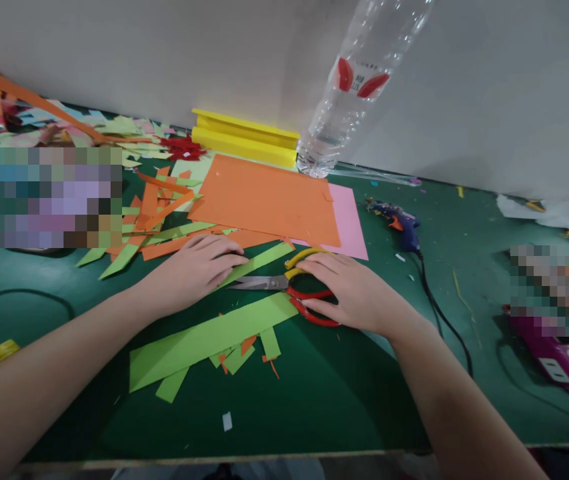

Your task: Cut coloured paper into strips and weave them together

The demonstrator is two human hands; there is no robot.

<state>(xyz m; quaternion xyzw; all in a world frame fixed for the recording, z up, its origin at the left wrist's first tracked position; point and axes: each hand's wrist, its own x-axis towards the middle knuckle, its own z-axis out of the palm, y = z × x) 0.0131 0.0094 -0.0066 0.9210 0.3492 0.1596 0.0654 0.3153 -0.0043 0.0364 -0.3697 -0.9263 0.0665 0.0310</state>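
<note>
Right hand: the right hand (pixel 351 287) lies palm down over the handles of the scissors (pixel 289 287), fingers loosely curved and close together, resting on the loops rather than threaded through them as far as I can tell.
Scissors: flat on the green table (pixel 314 393), blades shut, red and yellow handles under the right hand, steel tips pointing left toward the other hand.
Long axis: runs left to right across the table, nearly level, blade end to the left.
Left hand: the left hand (pixel 197 267) is flat, fingers together and stretched right, pressing down on a light green paper strip (pixel 259 261) that slants up to the right.
Gap: blade tips sit just beside the left fingertips, not touching.
Nearer hand: the right, already on the handles.
Below the hands: a wider green paper strip (pixel 209 337) lies slanting, with small offcuts near it.
Beyond: an orange paper sheet (pixel 269 197) overlaps a pink sheet (pixel 351 223); a glue gun (pixel 399 220) lies well to the right.
</note>
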